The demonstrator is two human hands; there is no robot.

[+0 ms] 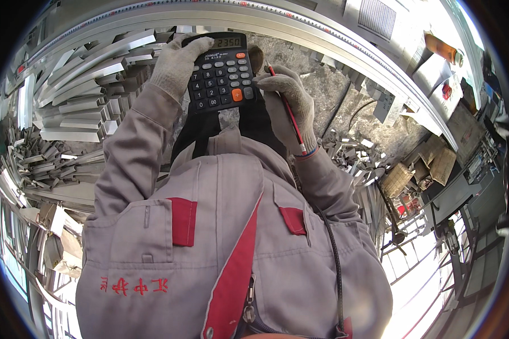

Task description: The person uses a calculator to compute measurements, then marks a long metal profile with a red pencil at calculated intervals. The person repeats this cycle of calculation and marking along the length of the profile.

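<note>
A black desk calculator (216,73) with grey, black and orange keys is held up in front of me, its small display lit at the top. My left hand (178,63), in a whitish knit glove, grips its left edge with the thumb over the upper corner. In my right hand (293,97), gloved the same way, a red pencil (291,117) is clasped, slanting down along the palm toward the wrist. The right fingertips are by the calculator's right edge; whether they touch it I cannot tell.
Beyond the calculator runs a long metal rail with a measuring tape (169,3) along it. Cut metal profiles (90,93) are stacked at left, with metal offcuts (353,152) on the floor at right. A cardboard box (398,179) and an orange bottle (442,48) are farther right.
</note>
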